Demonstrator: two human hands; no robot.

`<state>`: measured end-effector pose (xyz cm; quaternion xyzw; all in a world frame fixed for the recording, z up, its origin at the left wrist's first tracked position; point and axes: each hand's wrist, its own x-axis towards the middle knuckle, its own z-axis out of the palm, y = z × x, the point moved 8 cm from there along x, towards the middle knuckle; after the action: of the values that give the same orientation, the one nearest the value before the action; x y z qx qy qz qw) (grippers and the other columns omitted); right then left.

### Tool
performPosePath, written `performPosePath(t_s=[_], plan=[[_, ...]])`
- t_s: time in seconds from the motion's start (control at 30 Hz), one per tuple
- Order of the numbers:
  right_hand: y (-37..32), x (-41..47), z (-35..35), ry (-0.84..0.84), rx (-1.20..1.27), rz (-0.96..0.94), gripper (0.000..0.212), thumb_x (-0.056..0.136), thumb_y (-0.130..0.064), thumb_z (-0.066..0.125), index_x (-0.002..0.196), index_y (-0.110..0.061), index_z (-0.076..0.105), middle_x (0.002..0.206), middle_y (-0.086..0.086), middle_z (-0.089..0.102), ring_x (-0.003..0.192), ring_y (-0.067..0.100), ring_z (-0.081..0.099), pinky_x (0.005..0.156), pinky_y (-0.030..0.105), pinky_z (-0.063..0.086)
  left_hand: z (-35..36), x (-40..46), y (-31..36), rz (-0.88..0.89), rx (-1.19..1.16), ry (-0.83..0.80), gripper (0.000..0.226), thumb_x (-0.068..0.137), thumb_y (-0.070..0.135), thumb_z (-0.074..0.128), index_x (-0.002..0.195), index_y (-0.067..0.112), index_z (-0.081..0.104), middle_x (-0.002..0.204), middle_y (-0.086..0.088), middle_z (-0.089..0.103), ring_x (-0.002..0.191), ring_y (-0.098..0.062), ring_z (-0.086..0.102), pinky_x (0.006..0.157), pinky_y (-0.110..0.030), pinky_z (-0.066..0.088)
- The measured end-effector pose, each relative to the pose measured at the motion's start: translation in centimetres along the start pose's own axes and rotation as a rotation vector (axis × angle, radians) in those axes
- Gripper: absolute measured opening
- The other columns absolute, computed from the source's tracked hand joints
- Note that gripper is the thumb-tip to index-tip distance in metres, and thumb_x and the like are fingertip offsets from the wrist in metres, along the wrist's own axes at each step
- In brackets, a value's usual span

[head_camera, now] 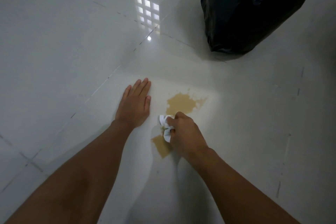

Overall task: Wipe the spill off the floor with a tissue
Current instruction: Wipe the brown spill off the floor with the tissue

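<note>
1. Down on the shiny white floor sits a brown spill. It is a wet puddle with bumpy edges, and everything else is told from it.
2. A second, smaller bit of brown liquid lies a little nearer to the person than the big puddle. The two brown parts do not look joined; the right hand sits between them.
3. The right hand is at the near edge of the spill. It is closed up tight around a white tissue.
4. The tissue is scrunched into a ball. Part of it pokes out of the fist on the side away from the spill's right edge. It hangs down close to the smaller brown patch. A bit of the tissue looks stained yellow-brown.
5. It is hard to tell if the tissue is pressing on the floor or just above it.
6. The left hand is just to the left of the spill. It does not touch the brown liquid.
7. That hand is wide open and flat. Its palm is down on the floor, and the fingers lie close together, pointing away from the person. It holds nothing.
8. Far past the spill, up and to the right, stands a big black plastic bag. It is well apart from both hands.
9. Beyond the spill and a bit to the left, a bright window shine glows on the tiles.
</note>
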<state>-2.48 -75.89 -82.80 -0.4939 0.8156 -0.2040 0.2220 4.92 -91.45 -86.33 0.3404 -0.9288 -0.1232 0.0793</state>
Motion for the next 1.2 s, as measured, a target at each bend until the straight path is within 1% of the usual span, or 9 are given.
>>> performPosePath(t_s=[0.2, 0.3, 0.4, 0.6, 0.67, 0.8, 0.93, 1.03, 1.2], plan=[[-2.1, -3.6, 3.2, -0.127, -0.112, -0.25, 0.042, 0.086, -0.015, 0.061, 0.128, -0.017, 0.056, 0.102, 0.01, 0.055, 0.089, 0.031, 0.054, 0.072, 0.038, 0.054, -0.1, 0.0, -0.2, 0.0, 0.023, 0.047, 0.057, 0.097, 0.032, 0.028, 0.15, 0.014, 0.039, 0.158, -0.002, 0.038, 0.148, -0.02, 0.03, 0.12, -0.043, 0.021], [0.2, -2.7, 2.5, -0.133, 0.21, 0.071, 0.016, 0.093, -0.04, 0.054, 0.106, -0.031, 0.057, 0.092, -0.002, 0.064, 0.083, 0.02, 0.064, 0.078, 0.044, 0.057, -0.2, 0.0, -0.2, -0.008, 0.034, 0.059, 0.057, 0.096, 0.031, 0.028, 0.15, 0.013, 0.039, 0.157, -0.003, 0.04, 0.147, -0.021, 0.032, 0.12, -0.043, 0.022], [0.2, -1.7, 2.2, -0.123, 0.41, 0.228, 0.028, 0.092, -0.058, 0.049, 0.096, -0.03, 0.053, 0.09, -0.001, 0.067, 0.082, 0.019, 0.067, 0.081, 0.049, 0.057, 0.0, 0.0, 0.1, 0.005, 0.025, 0.048, 0.058, 0.097, 0.031, 0.028, 0.15, 0.013, 0.038, 0.158, -0.003, 0.039, 0.147, -0.021, 0.031, 0.12, -0.044, 0.021], [-4.3, -6.3, 4.7, -0.281, -0.159, -0.382, 0.039, 0.095, -0.03, 0.05, 0.133, -0.023, 0.048, 0.116, 0.005, 0.049, 0.101, 0.021, 0.05, 0.086, 0.039, 0.054, -0.2, 0.0, -0.3, -0.005, 0.034, 0.052, 0.058, 0.097, 0.032, 0.027, 0.151, 0.013, 0.037, 0.159, -0.003, 0.037, 0.148, -0.021, 0.029, 0.121, -0.043, 0.02], [-2.4, -6.4, 2.9, -0.173, -0.025, -0.264, 0.006, 0.095, -0.037, 0.053, 0.095, -0.034, 0.058, 0.091, -0.004, 0.057, 0.083, 0.016, 0.055, 0.077, 0.042, 0.052, -0.3, 0.1, -0.2, -0.008, 0.032, 0.052, 0.058, 0.097, 0.032, 0.027, 0.15, 0.013, 0.038, 0.158, -0.003, 0.038, 0.148, -0.021, 0.029, 0.121, -0.043, 0.02], [4.3, -4.1, -0.8, 0.171, 0.215, 0.309, 0.025, 0.094, -0.03, 0.059, 0.079, -0.012, 0.05, 0.067, -0.008, 0.052, 0.062, 0.001, 0.053, 0.058, 0.023, 0.04, -0.5, -0.2, -0.3, -0.007, 0.042, 0.066, 0.058, 0.096, 0.031, 0.028, 0.149, 0.011, 0.04, 0.157, -0.005, 0.039, 0.147, -0.024, 0.031, 0.119, -0.045, 0.022], [-2.8, -6.3, 4.6, -0.088, 0.174, 0.038, 0.007, 0.093, -0.014, 0.052, 0.093, -0.017, 0.059, 0.089, -0.002, 0.054, 0.076, 0.018, 0.054, 0.064, 0.029, 0.045, 0.1, -0.3, 0.0, -0.01, 0.042, 0.042, 0.057, 0.097, 0.03, 0.03, 0.15, 0.011, 0.038, 0.158, -0.005, 0.037, 0.148, -0.023, 0.029, 0.12, -0.045, 0.02], [-2.6, -13.0, 5.8, -0.068, -0.041, -0.15, 0.019, 0.097, -0.044, 0.049, 0.085, -0.03, 0.052, 0.086, -0.006, 0.055, 0.078, 0.017, 0.056, 0.073, 0.036, 0.045, 0.0, -0.5, -0.4, -0.027, 0.04, 0.046, 0.057, 0.097, 0.03, 0.03, 0.151, 0.012, 0.036, 0.159, -0.004, 0.035, 0.149, -0.022, 0.027, 0.121, -0.044, 0.019], [8.0, -10.3, -3.2, 0.416, -0.088, 0.411, 0.031, 0.099, -0.03, 0.054, 0.074, -0.016, 0.041, 0.065, -0.007, 0.041, 0.054, 0.004, 0.043, 0.058, 0.025, 0.038, 0.3, -0.4, -0.1, -0.005, 0.05, 0.045, 0.057, 0.097, 0.029, 0.029, 0.151, 0.011, 0.035, 0.16, -0.005, 0.034, 0.149, -0.024, 0.027, 0.121, -0.046, 0.019]])
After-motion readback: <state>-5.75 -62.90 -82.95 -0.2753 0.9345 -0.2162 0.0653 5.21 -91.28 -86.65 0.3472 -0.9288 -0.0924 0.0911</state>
